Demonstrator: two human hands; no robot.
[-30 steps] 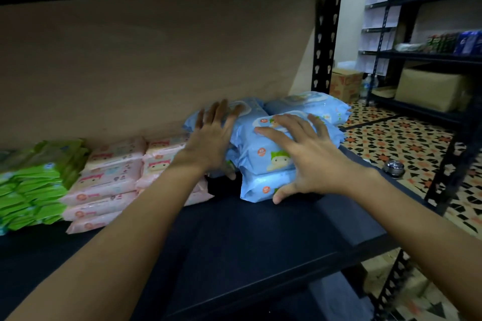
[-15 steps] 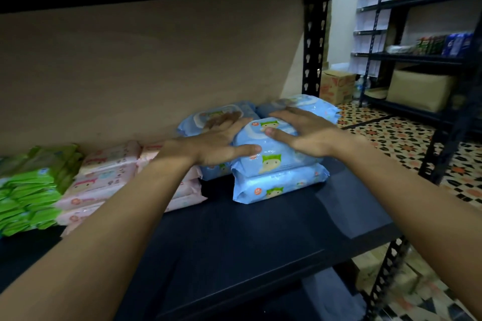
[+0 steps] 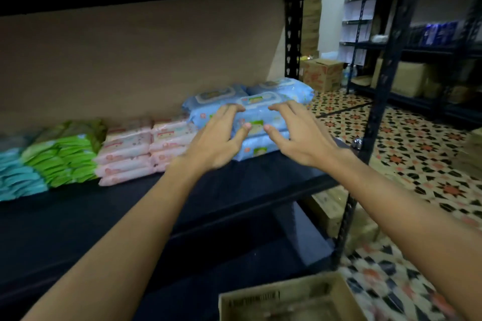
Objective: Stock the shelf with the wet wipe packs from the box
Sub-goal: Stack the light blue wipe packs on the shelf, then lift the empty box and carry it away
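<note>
Hovering both hands, left hand and right hand, fingers spread and holding nothing, just near of blue wet wipe packs stacked far right on shelf; next likely reaching down to box for more.
</note>
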